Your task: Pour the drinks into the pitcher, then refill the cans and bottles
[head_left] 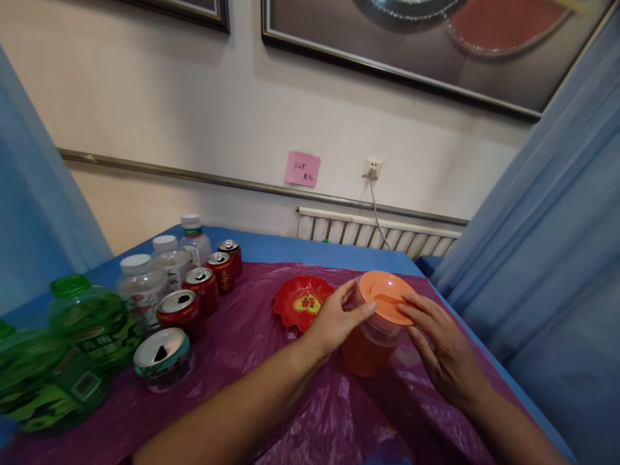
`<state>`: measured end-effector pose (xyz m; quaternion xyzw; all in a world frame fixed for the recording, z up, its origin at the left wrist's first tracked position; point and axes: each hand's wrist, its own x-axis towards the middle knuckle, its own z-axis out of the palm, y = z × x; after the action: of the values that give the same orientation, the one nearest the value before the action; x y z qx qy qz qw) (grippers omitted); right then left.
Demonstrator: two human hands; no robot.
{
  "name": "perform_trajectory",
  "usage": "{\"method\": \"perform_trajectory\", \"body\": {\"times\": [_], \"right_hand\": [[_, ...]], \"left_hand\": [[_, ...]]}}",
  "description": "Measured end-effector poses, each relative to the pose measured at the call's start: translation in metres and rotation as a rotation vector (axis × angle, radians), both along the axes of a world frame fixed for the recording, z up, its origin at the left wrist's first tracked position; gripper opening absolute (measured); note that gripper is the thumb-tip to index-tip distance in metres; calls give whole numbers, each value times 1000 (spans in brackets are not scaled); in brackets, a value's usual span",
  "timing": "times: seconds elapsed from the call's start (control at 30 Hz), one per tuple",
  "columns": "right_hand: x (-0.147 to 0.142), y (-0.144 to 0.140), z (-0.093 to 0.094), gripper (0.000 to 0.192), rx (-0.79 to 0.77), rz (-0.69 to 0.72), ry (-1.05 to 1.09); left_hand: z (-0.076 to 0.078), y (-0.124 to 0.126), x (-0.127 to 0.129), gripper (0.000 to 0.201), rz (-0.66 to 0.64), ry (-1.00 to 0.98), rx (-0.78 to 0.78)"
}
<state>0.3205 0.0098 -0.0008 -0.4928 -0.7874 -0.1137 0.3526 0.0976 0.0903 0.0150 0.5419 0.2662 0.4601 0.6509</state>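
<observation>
Fingers of the left hand (pixel 339 320) and right hand (pixel 438 342) are pressed flat against one orange-lidded pitcher (pixel 375 323) held between them, with one red dish (pixel 301 301) just left and five cans (pixel 181 313) and five bottles (pixel 140 281) farther left.

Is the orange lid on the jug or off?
On. The orange lid sits on top of the jug, with both hands at its edges.

A glossy, crinkled purple plastic sheet (pixel 300 413) carries shiny metal cans (pixel 194 303), clear plastic bottles (pixel 145 278) and a smooth orange plastic jug (pixel 375 336).
</observation>
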Motion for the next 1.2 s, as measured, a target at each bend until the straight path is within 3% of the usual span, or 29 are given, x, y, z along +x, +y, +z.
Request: {"method": "perform_trajectory", "body": {"times": [0.23, 0.4, 0.6, 0.8, 1.2], "right_hand": [[-10, -4, -6, 41, 17, -32, 187], [-10, -3, -11, 37, -56, -113, 311], [-7, 0, -19, 34, -73, -87, 428], [-7, -2, -25, 34, -74, -91, 480], [-24, -4, -16, 23, 159, -169, 188]], "left_hand": [[1, 0, -2, 73, -5, 5, -39], [0, -1, 1, 72, 28, -15, -15], [2, -5, 8, 75, 110, -18, -30], [1, -7, 10, 78, 86, -36, -82], [-11, -3, 6, 52, 29, -113, -45]]}}
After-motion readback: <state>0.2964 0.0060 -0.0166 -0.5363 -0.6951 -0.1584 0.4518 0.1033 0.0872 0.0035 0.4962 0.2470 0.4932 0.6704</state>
